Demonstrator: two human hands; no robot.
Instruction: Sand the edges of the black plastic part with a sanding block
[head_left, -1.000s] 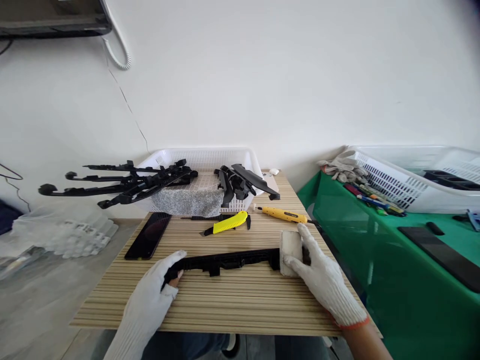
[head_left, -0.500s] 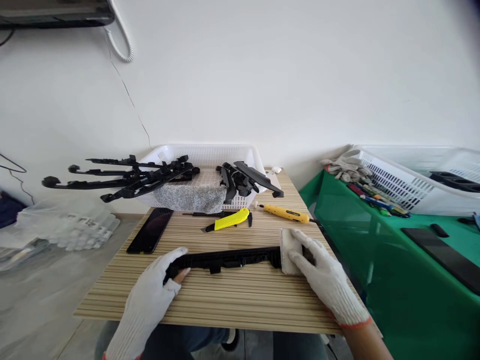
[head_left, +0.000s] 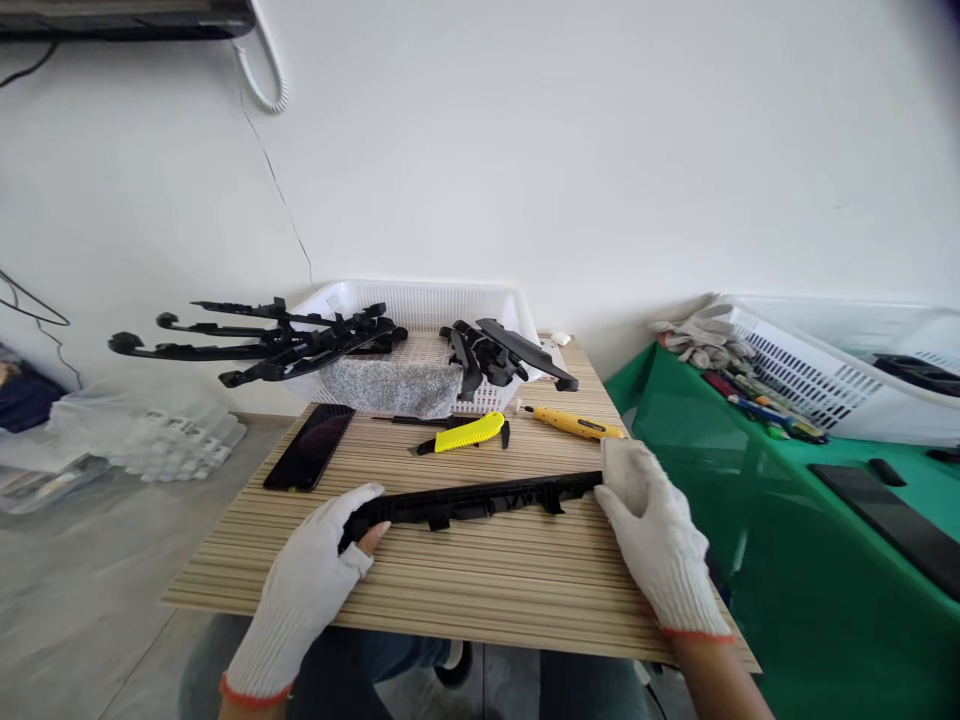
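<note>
In the head view, see the black strip (head_left: 480, 500) stretched across the table (head_left: 480, 605), between two gloved hands. Find the left hand (head_left: 319, 550) wrapped round the strip's left end, with a bare fingertip (head_left: 375, 537) poking out at the front. Find the right hand (head_left: 656, 535) curled round a pale pad (head_left: 621, 468), right at the strip's other end. Can't tell just how pad and strip meet there, with fingers in the way.

To do this well, hold the left end firmly, so as not to let it wiggle or roll. Press the pad flat and softly, not on its corner. Go easy around the little bumps sticking out along the front, likely quick to snag or snap. Don't bend such a long, thin piece by pushing down hard at one end.

Mind the yellow knife (head_left: 469, 433) behind the strip, with its blade end pointing left; best not to reach across there. Watch out also for the yellow pen-shaped tool (head_left: 577, 421), lying near the pad, and don't bump it.
</note>
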